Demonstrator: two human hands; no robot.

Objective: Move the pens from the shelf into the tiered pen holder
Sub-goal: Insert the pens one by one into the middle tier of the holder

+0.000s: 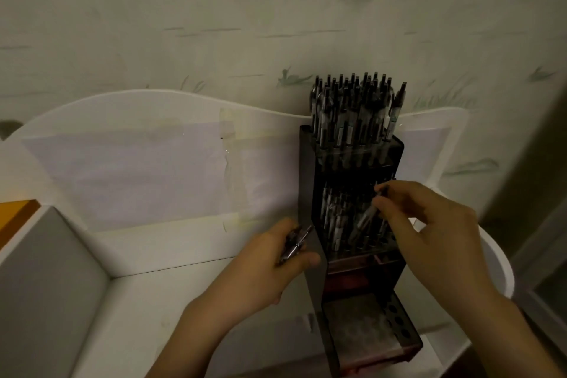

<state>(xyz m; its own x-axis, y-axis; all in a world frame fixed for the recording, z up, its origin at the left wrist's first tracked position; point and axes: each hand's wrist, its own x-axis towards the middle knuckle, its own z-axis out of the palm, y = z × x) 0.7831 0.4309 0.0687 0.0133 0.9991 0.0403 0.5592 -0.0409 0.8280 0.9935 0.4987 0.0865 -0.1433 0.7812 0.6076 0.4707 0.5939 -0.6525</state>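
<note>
A dark tiered pen holder (306,181) stands on the white shelf (171,282), right of centre. Its top tier is packed with several upright pens (352,107), and more pens fill the middle tier (334,218). The lowest tier (365,328) shows a row of round holes with nothing in them. My right hand (429,224) pinches one pen (369,213) at its upper end, the pen slanting down into the middle tier. My left hand (276,258) grips a small bundle of pens (294,242) just left of the holder.
The shelf has a wavy white back panel (153,120) with a taped pale sheet (138,175). A white divider (52,255) forms a compartment on the left. Patterned wallpaper (214,24) rises behind. The shelf's rounded right edge (503,270) lies beyond my right hand.
</note>
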